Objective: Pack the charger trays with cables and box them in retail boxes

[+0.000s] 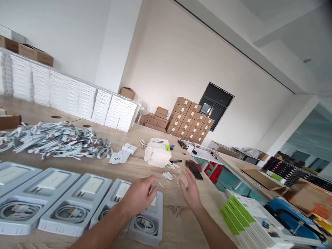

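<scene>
My left hand [140, 195] hovers over the right end of a row of grey plastic trays, fingers curled, with a gap between thumb and forefinger and nothing visible in it. Partly hidden beneath it is the rightmost tray [160, 221], holding a coiled white cable [145, 224]. Further left, another tray [85, 200] carries a white charger [92, 185] above its coiled cable [71, 213]. My right hand [191, 190] is open over the wooden table, fingers spread and holding nothing. Small white strips [167, 176] lie between the hands, and a phone [194, 170] is just beyond the right one.
A heap of white cables [64, 140] lies behind the trays. White cards [119, 157] and a stack of white sleeves [157, 152] sit mid-table. Stacked white boxes [85, 103] line the back. Green-and-white boxes [241, 214] stand at right, past the table edge.
</scene>
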`<state>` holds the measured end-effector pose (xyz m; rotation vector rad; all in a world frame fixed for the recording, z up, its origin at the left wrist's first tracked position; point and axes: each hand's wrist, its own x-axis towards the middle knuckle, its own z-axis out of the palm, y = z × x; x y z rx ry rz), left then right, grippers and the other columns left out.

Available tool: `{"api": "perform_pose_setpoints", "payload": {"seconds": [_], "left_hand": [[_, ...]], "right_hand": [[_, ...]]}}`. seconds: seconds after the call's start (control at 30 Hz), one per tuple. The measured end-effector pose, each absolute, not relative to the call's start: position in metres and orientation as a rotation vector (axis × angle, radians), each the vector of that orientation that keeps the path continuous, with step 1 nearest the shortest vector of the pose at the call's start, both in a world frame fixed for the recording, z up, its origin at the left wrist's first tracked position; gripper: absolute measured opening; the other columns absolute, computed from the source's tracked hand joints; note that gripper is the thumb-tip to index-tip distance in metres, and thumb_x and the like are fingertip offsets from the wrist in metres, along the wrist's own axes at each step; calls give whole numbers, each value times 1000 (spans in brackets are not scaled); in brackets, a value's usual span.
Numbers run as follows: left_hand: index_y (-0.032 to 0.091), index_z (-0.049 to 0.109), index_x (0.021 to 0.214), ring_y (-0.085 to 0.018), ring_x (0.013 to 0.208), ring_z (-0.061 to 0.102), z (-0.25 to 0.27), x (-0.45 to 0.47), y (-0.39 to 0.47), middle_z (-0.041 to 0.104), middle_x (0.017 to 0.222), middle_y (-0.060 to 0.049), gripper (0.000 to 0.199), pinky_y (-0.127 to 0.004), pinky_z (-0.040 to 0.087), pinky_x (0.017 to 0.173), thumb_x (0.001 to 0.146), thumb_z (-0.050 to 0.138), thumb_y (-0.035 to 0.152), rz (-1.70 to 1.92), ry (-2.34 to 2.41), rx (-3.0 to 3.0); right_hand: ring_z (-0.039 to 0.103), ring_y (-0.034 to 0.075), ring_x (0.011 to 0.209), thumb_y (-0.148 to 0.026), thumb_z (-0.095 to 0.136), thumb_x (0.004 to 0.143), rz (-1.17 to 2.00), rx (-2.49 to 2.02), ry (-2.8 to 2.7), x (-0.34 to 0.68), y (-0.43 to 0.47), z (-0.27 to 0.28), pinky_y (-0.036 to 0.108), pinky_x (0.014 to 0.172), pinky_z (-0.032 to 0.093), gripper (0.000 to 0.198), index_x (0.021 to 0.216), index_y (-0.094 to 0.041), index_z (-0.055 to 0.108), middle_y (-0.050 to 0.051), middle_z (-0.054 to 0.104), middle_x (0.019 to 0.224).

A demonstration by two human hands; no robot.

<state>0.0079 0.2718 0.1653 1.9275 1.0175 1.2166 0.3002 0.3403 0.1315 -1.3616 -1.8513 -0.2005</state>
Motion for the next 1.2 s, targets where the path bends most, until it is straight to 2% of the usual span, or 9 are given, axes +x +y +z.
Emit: {"api": "perform_pose_setpoints", "payload": {"seconds": [0.17,0.3,0.4,0.5,0.57,0.67,0.8,0.97,1.2], "left_hand": [[20,61,82,-10,51,35,166,18,277,40,54,9,14,-24,26,52,83,56,33,1287,918,1588],[20,53,71,-7,41,26,167,8,288,37,50,10,24,-21,19,42,82,58,41,1297,825,1234],[19,57,86,-5,36,28,171,-4,293,46,55,8,29,-19,15,36,82,56,48,1278,753,981],[18,57,103,-10,54,58,180,-16,294,64,76,-1,48,-18,38,42,83,51,61,1223,679,788],[18,58,107,-18,79,69,186,-23,293,70,95,-8,56,-27,54,61,81,49,66,1161,604,728],[13,66,101,-27,86,71,192,-29,289,75,97,-15,48,-37,57,74,77,61,54,1022,523,726],[7,70,96,-31,77,73,190,-16,275,78,88,-18,36,-39,55,72,65,73,22,850,521,791],[12,69,106,-27,81,72,188,20,243,79,94,-11,40,-34,52,73,66,71,16,683,530,978],[14,71,99,-22,75,68,190,37,230,77,83,-3,34,-29,48,69,66,65,15,571,562,1244]], "right_hand": [[24,24,145,-33,39,95,-413,-1434,-2215,231,421,200,43,116,25,58,150,-16,29,11,31,156],[51,27,126,-28,52,89,-419,-1402,-2336,213,446,212,46,107,34,42,131,-22,58,10,59,135],[58,25,113,-23,50,92,-480,-1323,-2352,218,430,219,46,104,36,30,113,-25,70,8,68,121],[58,23,113,-20,44,95,-565,-1194,-2350,224,379,224,45,107,35,33,118,-26,67,6,68,122],[58,22,115,-18,45,95,-677,-975,-2356,226,329,218,46,110,33,36,124,-27,63,5,67,123],[59,23,115,-19,51,93,-819,-623,-2442,227,250,199,46,114,29,41,133,-25,55,5,69,120],[61,22,112,-30,58,91,-596,-531,-2543,236,184,191,42,111,37,33,124,-30,59,2,70,119],[46,27,130,-28,54,92,-140,-1196,-2255,259,177,218,44,107,42,52,142,-29,41,10,50,141],[64,19,90,-17,54,86,177,-1405,-2235,267,195,212,27,77,49,28,110,-28,64,2,69,98]]}}
